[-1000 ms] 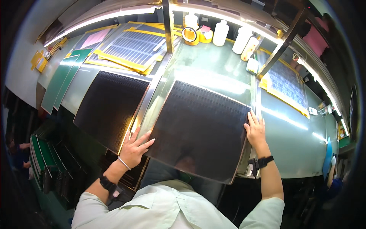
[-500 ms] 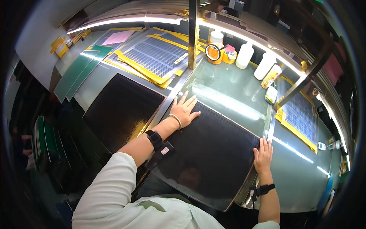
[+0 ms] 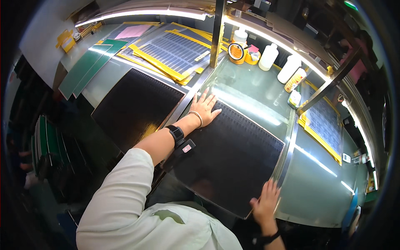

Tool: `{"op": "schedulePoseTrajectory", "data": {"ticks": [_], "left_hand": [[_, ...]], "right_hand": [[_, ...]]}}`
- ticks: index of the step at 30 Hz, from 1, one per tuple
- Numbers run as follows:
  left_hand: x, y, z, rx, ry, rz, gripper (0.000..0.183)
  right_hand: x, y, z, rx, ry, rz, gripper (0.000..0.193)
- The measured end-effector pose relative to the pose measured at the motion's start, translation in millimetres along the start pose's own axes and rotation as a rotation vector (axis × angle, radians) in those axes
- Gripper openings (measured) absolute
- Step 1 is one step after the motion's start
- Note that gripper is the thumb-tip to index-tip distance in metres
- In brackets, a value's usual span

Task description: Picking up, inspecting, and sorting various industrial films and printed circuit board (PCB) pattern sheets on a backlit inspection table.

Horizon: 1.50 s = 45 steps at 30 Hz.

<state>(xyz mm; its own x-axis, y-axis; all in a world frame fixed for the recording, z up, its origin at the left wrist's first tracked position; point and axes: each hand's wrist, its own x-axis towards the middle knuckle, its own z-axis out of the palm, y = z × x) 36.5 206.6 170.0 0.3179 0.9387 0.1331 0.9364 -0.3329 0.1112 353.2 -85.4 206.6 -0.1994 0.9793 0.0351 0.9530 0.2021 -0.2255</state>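
Observation:
A large dark panel [image 3: 231, 160] with a thin pale edge lies before me on the glass-topped bench, its near corner reaching over the bench front. My left hand [image 3: 204, 111] is open, fingers spread and palm down on the panel's far left corner. At the panel's right edge, close to its near corner, my right hand [image 3: 266, 203] is open with fingers stretched out and thumb apart; it is slightly blurred. Left of a metal strip lies a second dark panel [image 3: 137, 104] of similar kind.
Yellow-edged patterned films [image 3: 171, 54] are stacked at the far left, beside green boards [image 3: 89, 68]. White bottles [image 3: 268, 57] and tape rolls [image 3: 236, 52] stand at the back. More patterned film [image 3: 323, 118] lies right. A metal post [image 3: 217, 35] rises behind the bench.
My right hand has slid along the panel's right edge toward me, from the far corner to near the front corner. The left hand stays on the far left corner.

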Motion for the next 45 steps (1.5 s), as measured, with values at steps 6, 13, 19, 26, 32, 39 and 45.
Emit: {"op": "schedulePoseTrajectory", "data": {"ticks": [6, 13, 19, 26, 32, 39, 45], "left_hand": [[-71.3, 1.0, -5.9, 0.077, 0.021, -0.003, 0.082], [-276.7, -8.3, -60.6, 0.055, -0.016, 0.021, 0.077], [-282.7, -9.1, -48.1, -0.723, 0.052, -0.636, 0.034], [-241.9, -35.2, -68.5, -1.430, 0.254, -0.552, 0.023], [-172.7, -47.1, -215.7, -1.361, 0.446, -0.559, 0.049], [-258.4, -90.5, -192.4, -1.404, 0.658, -0.555, 0.042], [-334.7, -154.7, -73.9, -1.096, 0.415, -1.301, 0.077]], "right_hand": [[-92.0, -26.3, -6.8, -0.088, -0.151, -0.141, 0.077], [-62.9, 3.6, -11.2, 0.004, 0.011, -0.180, 0.063], [-26.5, 2.7, 0.9, -0.018, 0.034, -0.317, 0.058], [6.2, -16.0, -41.4, -0.078, 0.227, -0.587, 0.039], [99.3, 42.2, -154.4, -0.118, 0.745, -0.229, 0.035], [171.1, 79.8, -177.1, 1.592, 0.051, 0.084, 0.038], [118.5, 149.8, -24.2, 1.792, -0.141, 0.511, 0.045]]}}
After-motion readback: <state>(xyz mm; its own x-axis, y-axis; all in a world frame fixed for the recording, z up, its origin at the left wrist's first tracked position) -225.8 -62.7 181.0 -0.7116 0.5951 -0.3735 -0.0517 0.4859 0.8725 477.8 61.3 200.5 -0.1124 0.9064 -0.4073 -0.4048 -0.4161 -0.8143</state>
